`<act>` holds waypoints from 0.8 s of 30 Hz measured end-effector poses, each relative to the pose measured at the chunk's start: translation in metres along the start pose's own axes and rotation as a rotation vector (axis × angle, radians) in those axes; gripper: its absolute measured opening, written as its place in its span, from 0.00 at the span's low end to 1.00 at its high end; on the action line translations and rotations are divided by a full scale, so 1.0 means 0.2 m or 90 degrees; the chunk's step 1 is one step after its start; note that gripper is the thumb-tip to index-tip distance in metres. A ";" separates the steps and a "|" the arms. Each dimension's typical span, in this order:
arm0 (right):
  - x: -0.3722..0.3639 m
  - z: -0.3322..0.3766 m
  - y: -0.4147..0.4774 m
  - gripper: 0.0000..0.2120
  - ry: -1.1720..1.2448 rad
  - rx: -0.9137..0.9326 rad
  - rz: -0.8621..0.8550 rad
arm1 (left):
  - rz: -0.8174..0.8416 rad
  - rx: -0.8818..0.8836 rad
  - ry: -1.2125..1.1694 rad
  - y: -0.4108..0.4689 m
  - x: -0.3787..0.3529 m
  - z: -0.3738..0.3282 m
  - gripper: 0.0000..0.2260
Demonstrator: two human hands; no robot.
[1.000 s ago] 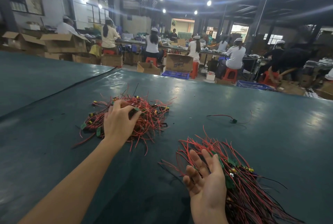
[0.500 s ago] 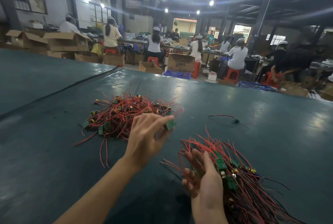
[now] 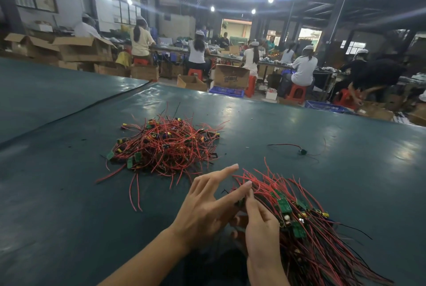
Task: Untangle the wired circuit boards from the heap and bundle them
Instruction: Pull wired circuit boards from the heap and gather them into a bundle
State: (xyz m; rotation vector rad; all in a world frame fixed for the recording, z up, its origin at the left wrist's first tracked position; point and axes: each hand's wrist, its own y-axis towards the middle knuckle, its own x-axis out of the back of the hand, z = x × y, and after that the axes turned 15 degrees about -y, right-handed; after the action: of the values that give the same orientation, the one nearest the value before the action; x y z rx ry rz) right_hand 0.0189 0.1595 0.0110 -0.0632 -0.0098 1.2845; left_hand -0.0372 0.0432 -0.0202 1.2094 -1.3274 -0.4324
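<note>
1. A wide, dark green table (image 3: 69,216) fills the view, seen from above the person's two bare arms.
2. The heap (image 3: 166,147) of red-wired little green boards lies at the centre of the table, beyond the hands. No hand touches it now, though a second ago the left hand was pressed into it.
3. The left hand (image 3: 207,202) has come back to the near right and meets the right hand at the bundle. Its fingers are stretched almost straight, with the middle fingertip touching the bundle's red wires and the index finger lifted above them.
4. A small dark part shows where the two hands meet. The left thumb is hidden, so I cannot tell whether the left grip pinches anything.
5. The right hand (image 3: 260,228), at the near right, has its grip closed on the left edge of the bundle (image 3: 304,223). Its lower fingers are curled and its index finger points up. A second ago its palm lay open.
6. The bundle rests on the table at the near right, apart from the heap. Its wires fan outward and green boards sit at its middle.
7. A loose wire (image 3: 299,151) lies alone to the right of the heap, where it lay before.
8. Far off, workers (image 3: 302,71) sit among cardboard boxes (image 3: 85,49).
</note>
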 end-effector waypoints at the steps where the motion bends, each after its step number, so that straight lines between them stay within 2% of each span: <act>1: 0.00 0.00 0.00 0.16 -0.007 -0.003 -0.007 | -0.004 0.023 -0.007 0.00 0.00 0.00 0.22; 4: 0.02 -0.01 0.02 0.14 0.000 -0.016 -0.050 | -0.044 0.121 -0.085 0.00 -0.01 -0.02 0.24; 8: 0.02 -0.02 0.03 0.13 0.007 0.003 -0.077 | -0.078 0.202 -0.171 0.00 0.00 -0.01 0.05; 11: 0.01 -0.02 0.02 0.13 -0.022 0.052 -0.067 | -0.061 0.300 -0.291 0.00 0.00 -0.02 0.13; 14: 0.00 -0.02 0.01 0.14 -0.068 0.105 -0.036 | -0.086 0.352 -0.443 0.02 -0.02 -0.05 0.12; 21: 0.03 -0.04 0.05 0.08 -0.020 0.041 -0.114 | -0.128 0.391 -0.474 0.03 -0.06 -0.08 0.06; 24: 0.04 -0.05 0.06 0.08 0.003 0.029 -0.143 | -0.145 0.390 -0.493 0.03 -0.07 -0.09 0.07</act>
State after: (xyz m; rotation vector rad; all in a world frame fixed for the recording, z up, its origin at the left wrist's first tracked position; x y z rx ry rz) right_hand 0.0095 0.1709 0.0005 -0.0260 0.0160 1.0590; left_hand -0.0277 0.0636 -0.0179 1.8105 -2.0859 -0.7351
